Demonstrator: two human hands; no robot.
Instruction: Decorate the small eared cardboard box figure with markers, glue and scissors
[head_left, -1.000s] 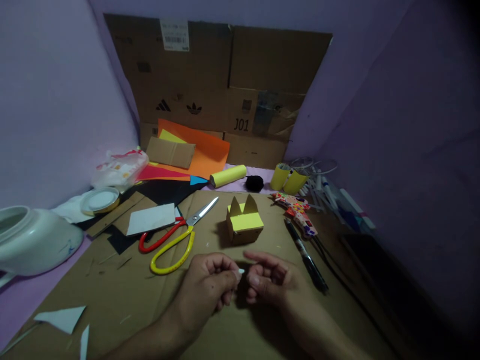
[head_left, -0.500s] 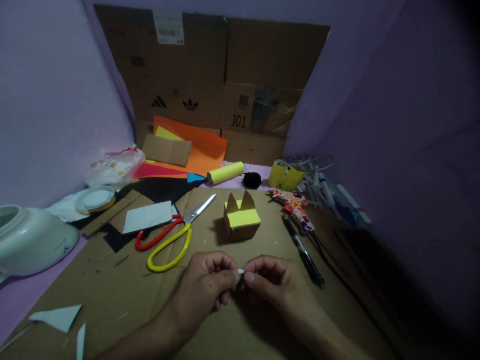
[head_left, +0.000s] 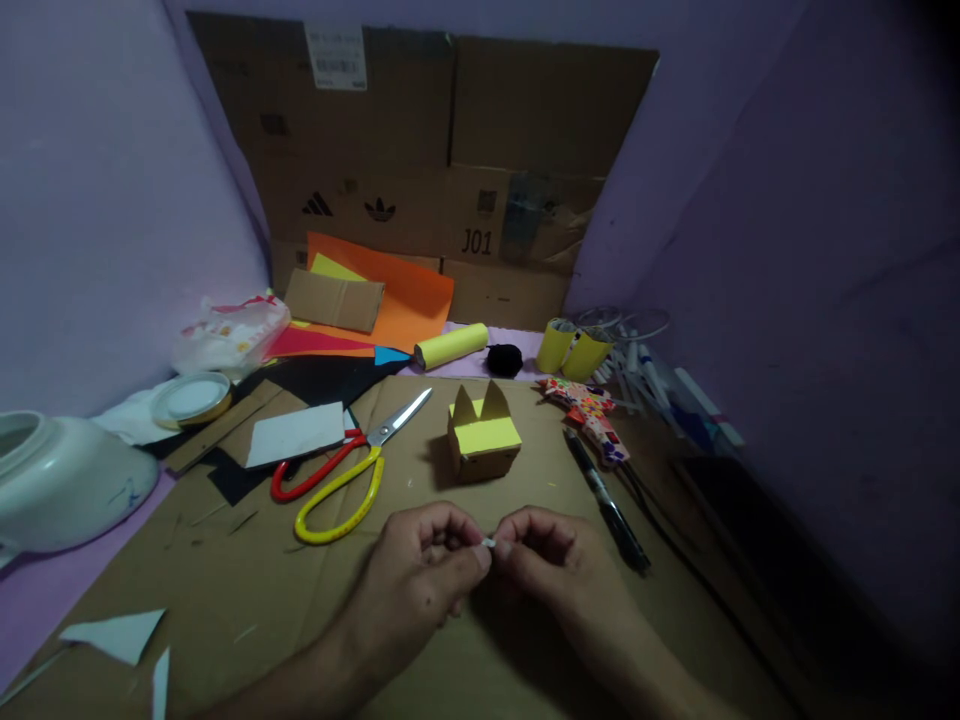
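Note:
Between my two hands is a tiny white piece, perhaps paper [head_left: 489,543], mostly covered by fingertips. My left hand [head_left: 427,575] pinches it from the left with thumb and forefinger. From the right, the thumb and forefinger of my right hand [head_left: 551,565] close on its other end. Just beyond the hands stands a small cardboard box [head_left: 484,445] with a yellow top and two pointed cardboard ears. To its left lie scissors [head_left: 360,470] with one red and one yellow handle, blades apart. A black pen [head_left: 606,500] rests right of the box.
A flower-patterned glue gun [head_left: 589,415] with a black cord lies at right. Yellow tubes [head_left: 555,345] and a black ball [head_left: 505,360] stand behind. White scraps [head_left: 116,635] lie at lower left, a ceramic pot [head_left: 71,490] at far left. An upright cardboard panel [head_left: 405,130] backs the table.
My left hand has shifted slightly right, and its thumb has moved up along the white piece. My fingertips are closer together. Everything on the table stays put.

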